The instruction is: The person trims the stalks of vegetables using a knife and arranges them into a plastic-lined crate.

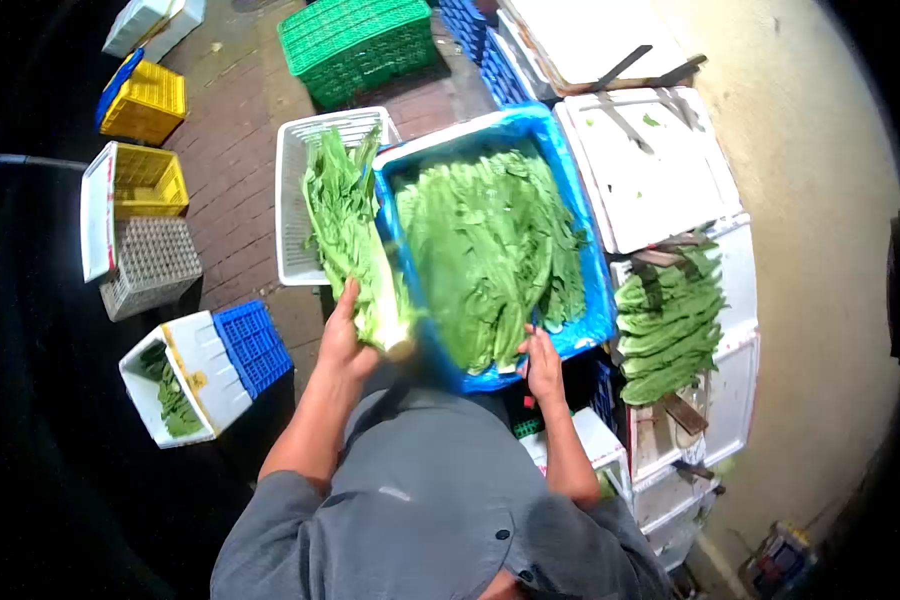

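Note:
My left hand [345,338] grips a long leafy lettuce [342,215] near its pale cut stem, which points toward me. Its leaves reach over a white plastic basket [288,205]. Beside it stands a box with a blue plastic liner [598,290], packed with more green lettuce [480,250]. At that box's near right corner is my right hand [542,365], fingers curled close to the leaves. Something thin and dark shows at its fingertips, too small to make out.
White foam boxes [650,165] line the right side, with a row of greens [670,325] on them. A green crate [358,45] stands ahead. Yellow crates [150,100] and a foam box holding leaves [192,375] are at left.

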Motion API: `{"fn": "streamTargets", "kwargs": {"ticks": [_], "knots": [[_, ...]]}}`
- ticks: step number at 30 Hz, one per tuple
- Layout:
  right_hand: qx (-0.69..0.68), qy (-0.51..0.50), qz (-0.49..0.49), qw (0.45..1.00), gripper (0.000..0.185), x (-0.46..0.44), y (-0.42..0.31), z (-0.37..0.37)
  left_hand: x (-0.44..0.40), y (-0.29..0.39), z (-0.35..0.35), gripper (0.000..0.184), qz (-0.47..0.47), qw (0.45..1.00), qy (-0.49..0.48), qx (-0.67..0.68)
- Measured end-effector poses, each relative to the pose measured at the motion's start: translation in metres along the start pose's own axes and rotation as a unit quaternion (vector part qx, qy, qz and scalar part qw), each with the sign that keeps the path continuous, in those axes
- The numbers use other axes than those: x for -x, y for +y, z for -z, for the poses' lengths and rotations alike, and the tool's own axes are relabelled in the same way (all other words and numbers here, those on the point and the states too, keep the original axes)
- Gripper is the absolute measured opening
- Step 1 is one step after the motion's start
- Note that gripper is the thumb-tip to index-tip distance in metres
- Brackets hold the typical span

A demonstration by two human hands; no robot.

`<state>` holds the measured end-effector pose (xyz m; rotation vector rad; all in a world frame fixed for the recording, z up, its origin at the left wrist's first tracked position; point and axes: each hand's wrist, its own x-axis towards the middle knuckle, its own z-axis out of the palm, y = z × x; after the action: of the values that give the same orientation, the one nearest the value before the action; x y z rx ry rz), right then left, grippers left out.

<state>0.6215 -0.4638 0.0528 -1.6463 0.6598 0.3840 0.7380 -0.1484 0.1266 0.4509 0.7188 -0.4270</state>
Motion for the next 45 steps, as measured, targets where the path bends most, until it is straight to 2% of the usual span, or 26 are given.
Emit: {"fn": "streamTargets", "kwargs": {"ticks": [1, 4, 5, 7, 10, 11, 14, 17, 20, 26, 31, 32, 38, 41, 43, 45], "knots": [[-0.002, -0.020, 0.031, 0.999, 0.042, -0.006, -0.015, -0.014, -0.006, 0.005, 0.000, 0.045, -0.019, 1.000, 0.012, 0.012], [-0.017, -0.128, 0.111, 0.985, 0.032, -0.015, -0.060, -0.063, -0.012, 0.020, -0.011, 0.042, -0.076, 0.995, 0.051, 0.046], [0.053, -0.153, 0.182, 0.970, 0.030, -0.016, -0.082, -0.079, -0.016, 0.024, -0.008, 0.044, -0.077, 0.992, 0.078, 0.060], [0.134, -0.110, 0.429, 0.887, 0.033, -0.020, -0.113, -0.119, -0.013, 0.027, -0.013, 0.046, -0.062, 0.987, 0.112, 0.102], [0.193, -0.175, 0.345, 0.902, 0.049, -0.002, -0.160, -0.156, -0.020, 0.032, 0.009, 0.047, -0.044, 0.983, 0.100, 0.146], [0.207, -0.182, 0.355, 0.893, 0.055, -0.003, -0.161, -0.166, -0.019, 0.033, 0.009, 0.047, -0.050, 0.983, 0.079, 0.155], [0.247, -0.201, 0.363, 0.876, 0.075, -0.010, -0.154, -0.190, -0.026, 0.035, 0.033, 0.048, -0.058, 0.985, 0.099, 0.132], [0.247, -0.219, 0.418, 0.847, 0.073, -0.015, -0.157, -0.197, -0.028, 0.042, 0.041, 0.047, -0.052, 0.982, 0.112, 0.141], [0.278, -0.253, 0.363, 0.853, 0.070, -0.017, -0.164, -0.206, -0.029, 0.051, 0.054, 0.046, -0.041, 0.984, 0.101, 0.138], [0.294, -0.251, 0.409, 0.827, 0.051, -0.029, -0.164, -0.221, -0.028, 0.067, 0.059, 0.046, -0.063, 0.979, 0.145, 0.129], [0.287, -0.295, 0.391, 0.824, 0.040, -0.041, -0.169, -0.231, -0.021, 0.079, 0.063, 0.047, -0.041, 0.970, 0.198, 0.138], [0.279, -0.304, 0.389, 0.823, 0.039, -0.042, -0.169, -0.233, -0.024, 0.080, 0.074, 0.047, -0.042, 0.975, 0.170, 0.135], [0.208, -0.350, 0.341, 0.847, 0.040, -0.049, -0.164, -0.254, -0.022, 0.088, 0.088, 0.047, -0.054, 0.963, 0.198, 0.175], [0.214, -0.394, 0.270, 0.852, 0.042, -0.056, -0.163, -0.265, -0.020, 0.094, 0.087, 0.047, -0.069, 0.949, 0.215, 0.219], [0.193, -0.372, 0.256, 0.871, 0.042, -0.065, -0.151, -0.268, -0.017, 0.101, 0.088, 0.046, -0.087, 0.933, 0.242, 0.250], [0.180, -0.353, 0.234, 0.888, 0.044, -0.080, -0.139, -0.273, -0.012, 0.109, 0.096, 0.045, -0.097, 0.934, 0.218, 0.266]]}}
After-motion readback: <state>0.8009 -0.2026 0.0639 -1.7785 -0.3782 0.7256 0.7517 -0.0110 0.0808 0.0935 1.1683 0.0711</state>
